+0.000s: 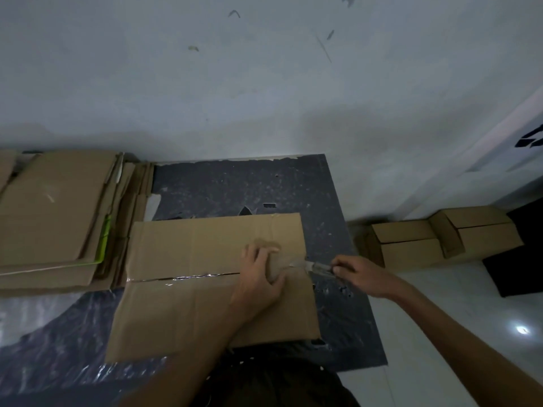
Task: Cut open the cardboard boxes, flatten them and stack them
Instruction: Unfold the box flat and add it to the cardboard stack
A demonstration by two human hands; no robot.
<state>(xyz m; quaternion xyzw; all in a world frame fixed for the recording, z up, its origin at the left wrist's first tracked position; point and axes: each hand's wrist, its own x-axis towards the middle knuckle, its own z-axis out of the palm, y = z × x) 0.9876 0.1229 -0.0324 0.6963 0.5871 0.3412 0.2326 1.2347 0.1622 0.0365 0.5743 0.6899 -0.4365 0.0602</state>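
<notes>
Cardboard box (205, 304) sits pinned under your left hand (258, 274), fingers spread, so right hand (357, 274) pinching knife (318, 265) slits tape (188, 278) beside them.

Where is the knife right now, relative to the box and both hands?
Head view, right of centre: the right hand grips the knife, its tip at the right edge of the box, beside the left hand pressing on it.

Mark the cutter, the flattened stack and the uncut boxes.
cutter (319, 267): head view, clear body behind the blade.
flattened stack (53, 207): head view, top sheet.
uncut boxes (411, 253): head view, near face of the left box.
</notes>
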